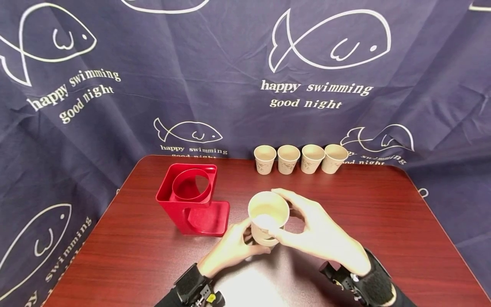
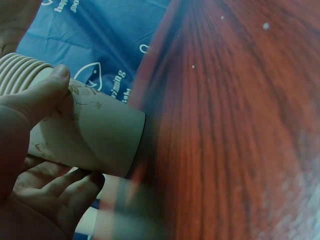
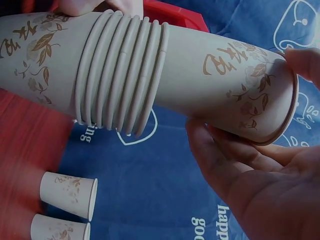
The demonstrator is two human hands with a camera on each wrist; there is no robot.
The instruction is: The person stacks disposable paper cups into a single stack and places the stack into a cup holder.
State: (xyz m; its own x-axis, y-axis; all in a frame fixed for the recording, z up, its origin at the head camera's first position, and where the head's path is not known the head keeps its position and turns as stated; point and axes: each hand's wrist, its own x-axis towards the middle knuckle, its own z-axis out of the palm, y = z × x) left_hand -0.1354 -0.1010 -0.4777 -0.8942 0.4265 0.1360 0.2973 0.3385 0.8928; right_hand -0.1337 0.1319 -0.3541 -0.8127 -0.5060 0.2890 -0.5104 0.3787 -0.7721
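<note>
Both hands grip a stack of paper cups at lower centre — left hand round its base, right hand pinching the top cup's rim. Four cups stand in a row at upper centre of the worktop; the red holder, left of centre, holds none — several cups look left to separate.

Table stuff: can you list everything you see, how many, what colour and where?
Stack of nested beige paper cups with brown leaf print: one stack, several rims showing in the right wrist view, held above the table's middle.
Single beige paper cups in a row: four, upright, at the table's far edge.
Red plastic cup holder with a round opening: one, left of the stack.
Dark red wooden table: one, under everything.
Navy cloth with white fish drawings: one, behind and around the table.
Left hand: grips the stack's lower part.
Right hand: holds the top cup at its rim.
</note>
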